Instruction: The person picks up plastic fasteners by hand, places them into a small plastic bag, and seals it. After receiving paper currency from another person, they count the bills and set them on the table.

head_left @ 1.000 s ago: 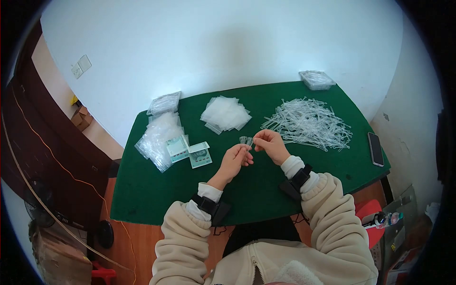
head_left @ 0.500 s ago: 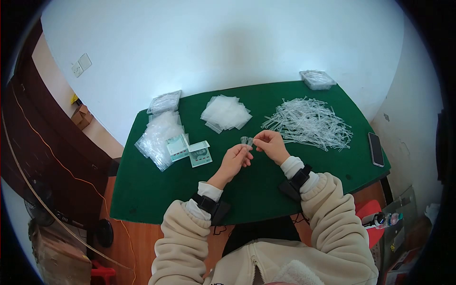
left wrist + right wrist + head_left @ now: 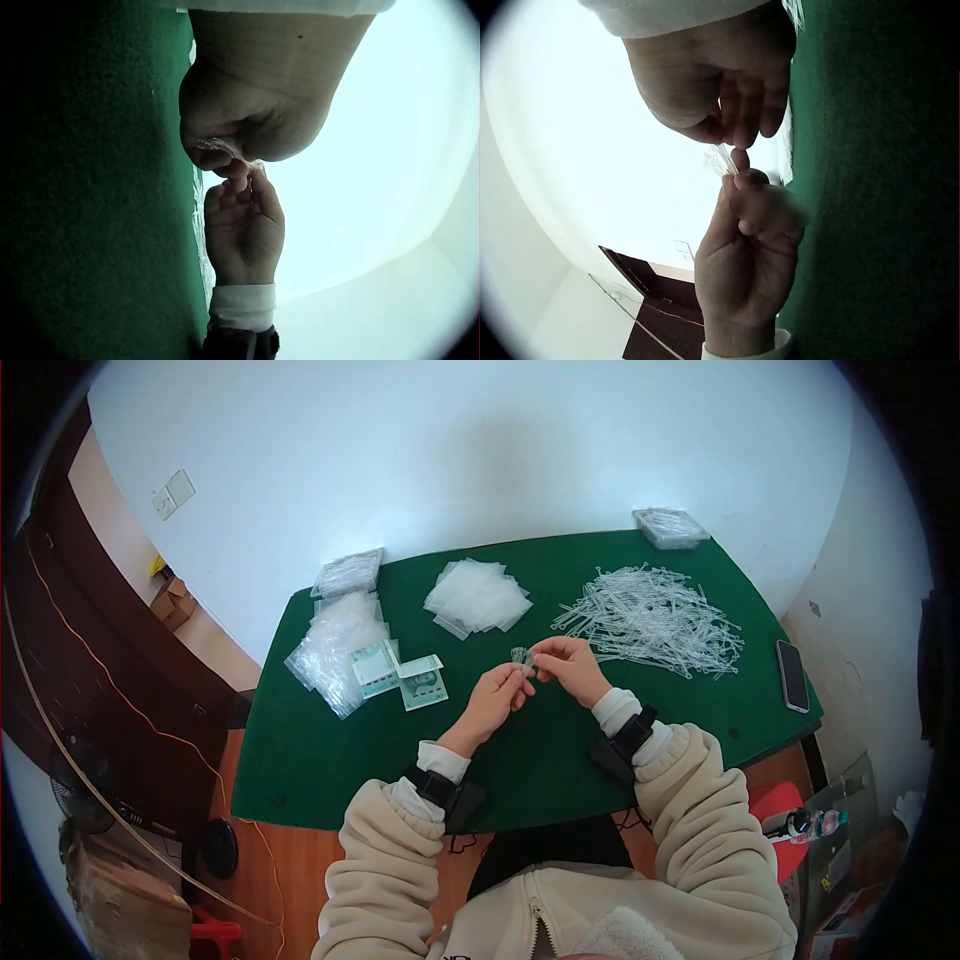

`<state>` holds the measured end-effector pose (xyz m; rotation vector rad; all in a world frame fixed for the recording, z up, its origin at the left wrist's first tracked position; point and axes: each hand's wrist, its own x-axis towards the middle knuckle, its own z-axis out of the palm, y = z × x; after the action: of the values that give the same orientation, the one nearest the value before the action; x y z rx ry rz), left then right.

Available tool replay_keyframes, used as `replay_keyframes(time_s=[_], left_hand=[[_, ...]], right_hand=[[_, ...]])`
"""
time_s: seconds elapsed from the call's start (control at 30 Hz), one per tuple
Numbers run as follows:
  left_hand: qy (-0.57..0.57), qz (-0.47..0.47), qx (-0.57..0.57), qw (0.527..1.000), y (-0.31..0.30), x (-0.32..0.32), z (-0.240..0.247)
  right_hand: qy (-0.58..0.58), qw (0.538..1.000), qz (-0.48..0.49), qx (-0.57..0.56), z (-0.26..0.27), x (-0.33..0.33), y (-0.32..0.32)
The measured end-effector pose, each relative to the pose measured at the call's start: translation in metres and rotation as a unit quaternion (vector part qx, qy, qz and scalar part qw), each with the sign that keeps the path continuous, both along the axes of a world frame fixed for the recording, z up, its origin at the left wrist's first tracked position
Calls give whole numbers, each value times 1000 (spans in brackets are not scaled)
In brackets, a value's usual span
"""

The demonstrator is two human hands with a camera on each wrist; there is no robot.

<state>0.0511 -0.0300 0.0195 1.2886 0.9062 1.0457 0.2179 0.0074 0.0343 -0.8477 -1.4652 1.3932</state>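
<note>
In the head view my left hand (image 3: 492, 700) grips a small bundle of thin clear plastic sticks (image 3: 519, 656) above the near middle of the table. Their ends fan out past the thumb and fingertips. My right hand (image 3: 570, 668) meets it from the right, thumb and forefinger pinching at the side of the bundle. From the right wrist, the stick ends (image 3: 717, 159) show between the two hands' fingertips. The left wrist view has the lower ends (image 3: 217, 144) poking out of the curled left palm. A big loose pile of the same loop-ended sticks (image 3: 655, 620) lies beyond my right hand.
Clear plastic bags (image 3: 478, 600) are heaped at the middle back, more bags (image 3: 335, 650) at the left beside two green banknotes (image 3: 423, 685). Clear boxes of sticks stand at the back left (image 3: 350, 573) and back right (image 3: 670, 528). A phone (image 3: 791, 674) lies at the right edge.
Both hands stay almost in place over the table. The right fingertips shift slightly at the bundle, and its fanned ends look narrower now. Piles and banknotes are unchanged.
</note>
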Motion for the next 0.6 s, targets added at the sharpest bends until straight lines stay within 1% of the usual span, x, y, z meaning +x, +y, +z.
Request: replay_keyframes(time_s=[0.13, 0.27, 0.37, 0.4, 0.47, 0.5, 0.6], left_hand=[[-8, -15, -10, 1000, -1, -1, 3], [-22, -48, -46, 998, -3, -2, 5], [7, -105, -47, 993, -2, -5, 3], [7, -105, -48, 993, -1, -6, 1], [33, -142, -20, 989, 1, -9, -1], [46, -160, -6, 986, 2, -10, -3], [62, -155, 8, 986, -1, -9, 0]], right_hand=[[4, 1000, 13, 4, -1, 0, 1], [21, 999, 33, 13, 3, 1, -1], [30, 998, 53, 20, 4, 3, 0], [12, 996, 67, 59, 4, 5, 1], [-23, 986, 93, 135, 3, 8, 3], [-22, 986, 93, 134, 2, 8, 3], [-45, 981, 139, 132, 2, 10, 3]])
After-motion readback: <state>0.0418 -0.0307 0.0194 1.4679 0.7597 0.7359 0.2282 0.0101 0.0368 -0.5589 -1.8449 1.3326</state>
